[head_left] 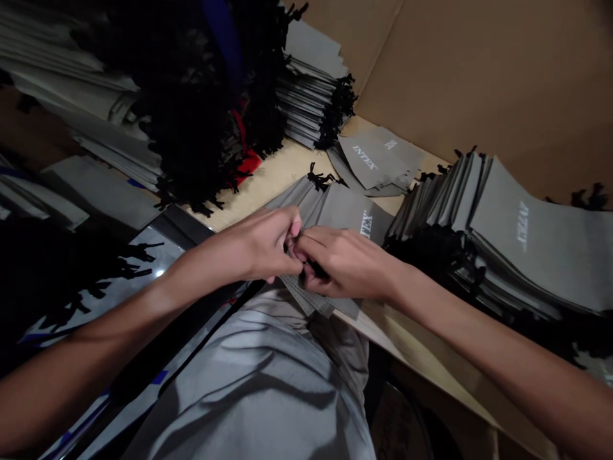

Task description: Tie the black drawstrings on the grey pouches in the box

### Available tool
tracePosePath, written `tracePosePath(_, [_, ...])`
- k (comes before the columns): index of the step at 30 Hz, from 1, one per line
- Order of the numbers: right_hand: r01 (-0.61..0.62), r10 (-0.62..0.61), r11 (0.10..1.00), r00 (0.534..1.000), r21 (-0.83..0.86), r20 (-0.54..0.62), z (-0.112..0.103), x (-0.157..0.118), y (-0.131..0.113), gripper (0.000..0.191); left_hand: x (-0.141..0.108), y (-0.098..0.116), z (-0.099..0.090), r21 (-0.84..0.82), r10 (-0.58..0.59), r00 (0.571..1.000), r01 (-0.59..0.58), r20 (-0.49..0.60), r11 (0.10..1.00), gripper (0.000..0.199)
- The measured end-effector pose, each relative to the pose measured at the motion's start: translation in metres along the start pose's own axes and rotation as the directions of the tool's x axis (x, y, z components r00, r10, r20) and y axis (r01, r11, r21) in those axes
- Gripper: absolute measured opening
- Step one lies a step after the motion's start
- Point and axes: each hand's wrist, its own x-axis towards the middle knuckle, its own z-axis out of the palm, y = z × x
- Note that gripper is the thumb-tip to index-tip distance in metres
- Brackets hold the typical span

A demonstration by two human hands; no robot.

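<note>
My left hand (272, 246) and my right hand (342, 259) meet fingertip to fingertip above my lap, both closed in a pinch. Something small and dark shows between the fingers, but the knuckles hide most of it and I cannot make out what it is. Directly beneath lie flat grey pouches (338, 207) with white lettering, overlapping at the table's edge. Short black knotted cords (323, 179) stick out at their far end. The lower part of these pouches reaches past the right hand towards my lap.
To the right stands a thick stack of grey pouches (541, 223) with black cord ends. Another stack (306, 96) is at the back, near loose lettered pouches (376, 160). Large bundles (96, 108) crowd the left. A brown panel (488, 70) rises behind the wooden table (282, 166).
</note>
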Motion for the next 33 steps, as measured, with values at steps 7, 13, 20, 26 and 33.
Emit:
tracePosePath(7, [0.069,-0.053,0.991,0.99,0.119,-0.131,0.008,-0.005,0.003,0.016,0.002,-0.004,0.004,-0.098,-0.011,1.0,0.011,-0.003,0.995,0.038])
tracePosePath(13, [0.031,0.002,0.974,0.989,0.223,-0.145,0.008,-0.009,-0.002,0.011,0.002,-0.007,0.008,-0.186,-0.058,0.998,0.052,-0.026,0.981,0.043])
tracePosePath(20, [0.013,0.054,0.953,0.975,0.302,-0.215,0.013,-0.014,-0.008,0.014,0.001,-0.013,0.012,-0.269,-0.038,0.999,0.027,-0.035,0.963,0.043])
tracePosePath(26, [-0.026,0.092,0.964,0.967,0.265,-0.238,0.015,-0.014,-0.012,0.013,-0.002,-0.016,0.013,-0.354,-0.029,0.999,0.019,-0.022,0.935,0.045])
tracePosePath(33, [-0.092,0.174,0.956,0.943,0.279,-0.285,0.017,-0.021,-0.014,0.007,-0.018,-0.003,0.001,-0.274,0.031,0.999,-0.019,0.041,0.962,0.028])
